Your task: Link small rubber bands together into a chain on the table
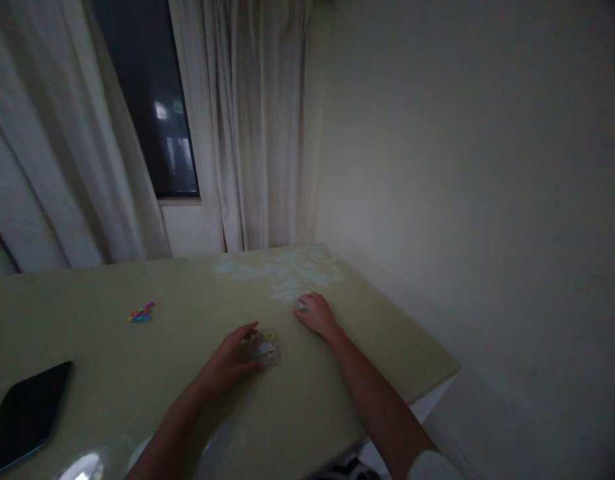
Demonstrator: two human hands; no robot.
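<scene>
My left hand [232,353] rests on the table with thumb and fingers curved round the near side of a small clear plastic container [267,349]. Bits of white, yellow and other colours show inside it; whether it is a box or a bag I cannot tell. Farther off and to the right, my right hand [316,313] is closed, palm down, over the tabletop. A small whitish piece [302,305] shows at its fingers, mostly hidden by them. On the left lies a little pile of bright pink, yellow, orange and blue pieces [141,313], apart from both hands.
The pale yellow-green table [187,293] has a white floral pattern near its far right corner. A dark tablet or phone [27,413] lies at the near left. A wall [462,200] runs along the right side. Curtains [262,133] and a dark window [152,100] stand behind.
</scene>
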